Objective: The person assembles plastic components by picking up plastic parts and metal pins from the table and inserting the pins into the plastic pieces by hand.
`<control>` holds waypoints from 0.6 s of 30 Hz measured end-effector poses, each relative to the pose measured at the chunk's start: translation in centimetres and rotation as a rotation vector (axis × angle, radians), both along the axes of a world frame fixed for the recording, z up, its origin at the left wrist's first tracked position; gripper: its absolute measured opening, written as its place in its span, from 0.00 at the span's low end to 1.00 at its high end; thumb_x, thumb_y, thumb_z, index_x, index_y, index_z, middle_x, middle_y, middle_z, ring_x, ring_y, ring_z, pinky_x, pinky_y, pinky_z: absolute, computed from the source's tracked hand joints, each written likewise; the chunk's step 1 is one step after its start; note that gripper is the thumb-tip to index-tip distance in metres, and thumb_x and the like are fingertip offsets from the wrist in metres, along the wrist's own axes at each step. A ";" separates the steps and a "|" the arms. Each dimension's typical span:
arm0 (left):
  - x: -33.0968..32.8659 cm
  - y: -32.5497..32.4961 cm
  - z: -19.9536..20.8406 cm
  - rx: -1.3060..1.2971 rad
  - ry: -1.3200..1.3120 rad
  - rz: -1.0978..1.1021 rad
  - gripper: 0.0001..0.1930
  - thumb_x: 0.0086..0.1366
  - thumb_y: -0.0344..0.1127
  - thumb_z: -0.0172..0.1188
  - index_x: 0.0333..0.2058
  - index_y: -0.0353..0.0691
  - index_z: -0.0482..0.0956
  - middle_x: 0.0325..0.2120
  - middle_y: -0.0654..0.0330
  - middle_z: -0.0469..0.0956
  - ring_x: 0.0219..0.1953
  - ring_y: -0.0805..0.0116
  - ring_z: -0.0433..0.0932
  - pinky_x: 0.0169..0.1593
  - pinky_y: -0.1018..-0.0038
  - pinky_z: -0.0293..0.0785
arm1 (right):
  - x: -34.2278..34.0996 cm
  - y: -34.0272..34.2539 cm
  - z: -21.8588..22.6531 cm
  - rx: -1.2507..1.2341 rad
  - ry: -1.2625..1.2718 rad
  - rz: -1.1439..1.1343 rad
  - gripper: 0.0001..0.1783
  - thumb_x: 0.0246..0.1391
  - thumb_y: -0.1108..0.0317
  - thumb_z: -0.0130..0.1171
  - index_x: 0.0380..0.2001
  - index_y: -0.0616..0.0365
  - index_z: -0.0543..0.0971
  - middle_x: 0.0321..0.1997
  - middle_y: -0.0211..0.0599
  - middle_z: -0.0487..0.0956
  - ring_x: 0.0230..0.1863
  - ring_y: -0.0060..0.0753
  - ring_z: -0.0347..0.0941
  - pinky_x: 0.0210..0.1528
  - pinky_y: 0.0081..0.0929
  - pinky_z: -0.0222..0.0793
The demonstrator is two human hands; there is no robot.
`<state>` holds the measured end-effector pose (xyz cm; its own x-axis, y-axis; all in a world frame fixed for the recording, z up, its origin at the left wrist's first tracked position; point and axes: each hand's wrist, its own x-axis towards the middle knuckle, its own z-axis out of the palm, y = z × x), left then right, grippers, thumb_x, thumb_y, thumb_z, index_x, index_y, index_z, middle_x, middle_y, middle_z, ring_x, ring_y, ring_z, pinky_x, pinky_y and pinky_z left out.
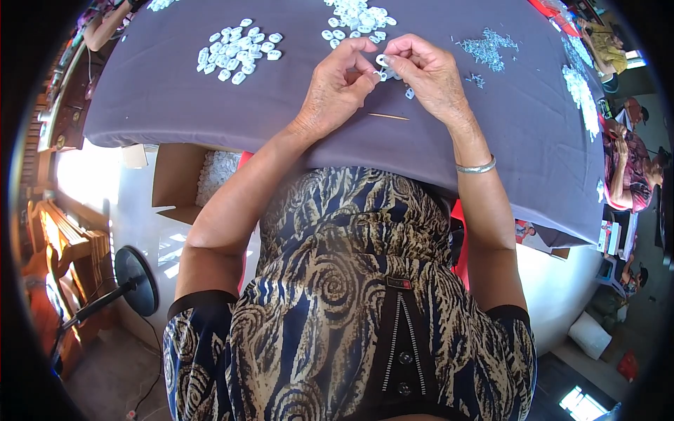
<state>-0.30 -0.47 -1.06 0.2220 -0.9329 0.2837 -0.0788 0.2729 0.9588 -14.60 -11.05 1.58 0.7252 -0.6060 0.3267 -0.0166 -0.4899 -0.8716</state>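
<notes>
Over the dark grey tablecloth (533, 140), my two hands meet close together. My left hand (338, 90) pinches a small white plastic piece (382, 74) between thumb and fingertip. Touching or just above it, a white oval plastic piece with a hole (381, 60) is pinched by my right hand (427, 76). Whether the two pieces are joined I cannot tell. Below and behind my fingers lie a few more pale pieces (410, 92), partly hidden. A thin wooden stick (388, 116) lies on the cloth nearer to me.
White oval pieces form a pile (239, 50) at left and another pile (357, 15) at the far middle. Small silvery metal parts (489, 49) lie scattered at right. An open cardboard box (184, 175) of white pieces stands below the table's left edge. Other people (625, 161) sit at right.
</notes>
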 end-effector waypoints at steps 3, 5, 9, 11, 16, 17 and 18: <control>0.0 0.0 0.1 0.008 -0.009 0.007 0.18 0.61 0.22 0.53 0.49 0.38 0.65 0.27 0.65 0.70 0.24 0.83 0.70 0.23 0.84 0.69 | 0.0 0.0 0.0 -0.002 0.004 -0.004 0.05 0.55 0.74 0.56 0.36 0.60 0.77 0.27 0.20 0.74 0.26 0.08 0.65 0.25 0.10 0.60; 0.0 0.0 0.1 0.007 -0.005 0.006 0.18 0.61 0.22 0.53 0.49 0.38 0.65 0.27 0.65 0.70 0.24 0.83 0.70 0.23 0.84 0.69 | 0.0 0.1 0.1 0.000 0.011 -0.008 0.05 0.55 0.74 0.56 0.36 0.60 0.77 0.27 0.20 0.74 0.26 0.08 0.65 0.25 0.10 0.60; -0.1 0.0 0.1 0.010 0.000 0.008 0.18 0.61 0.22 0.53 0.49 0.38 0.65 0.27 0.65 0.70 0.24 0.82 0.70 0.23 0.84 0.69 | 0.0 0.0 -0.1 -0.001 0.008 -0.008 0.06 0.56 0.75 0.55 0.37 0.60 0.77 0.28 0.20 0.74 0.27 0.08 0.65 0.26 0.10 0.60; 0.0 0.0 0.1 0.005 0.000 0.005 0.18 0.61 0.21 0.53 0.49 0.38 0.65 0.27 0.65 0.70 0.23 0.82 0.70 0.23 0.83 0.68 | 0.0 0.0 -0.2 0.004 0.001 -0.003 0.06 0.56 0.75 0.55 0.37 0.60 0.77 0.28 0.20 0.74 0.27 0.08 0.65 0.26 0.10 0.60; 0.0 0.0 0.1 0.009 -0.005 0.011 0.18 0.61 0.21 0.53 0.49 0.38 0.65 0.27 0.65 0.71 0.23 0.82 0.70 0.23 0.83 0.68 | 0.0 0.1 0.0 0.000 -0.004 -0.005 0.06 0.55 0.76 0.55 0.37 0.60 0.77 0.28 0.20 0.74 0.27 0.08 0.66 0.26 0.10 0.61; -0.1 0.0 0.1 0.005 -0.004 0.013 0.18 0.61 0.21 0.53 0.49 0.38 0.65 0.26 0.65 0.71 0.23 0.82 0.70 0.23 0.83 0.68 | 0.0 0.1 0.0 0.000 -0.004 -0.006 0.06 0.55 0.76 0.55 0.37 0.60 0.77 0.28 0.20 0.74 0.27 0.08 0.66 0.26 0.10 0.61; -0.1 0.0 0.1 0.005 -0.004 0.012 0.18 0.61 0.21 0.53 0.49 0.38 0.65 0.26 0.65 0.71 0.23 0.82 0.70 0.23 0.83 0.68 | 0.0 0.1 0.0 -0.002 -0.007 -0.005 0.06 0.55 0.76 0.55 0.37 0.60 0.77 0.28 0.20 0.74 0.27 0.08 0.66 0.26 0.10 0.61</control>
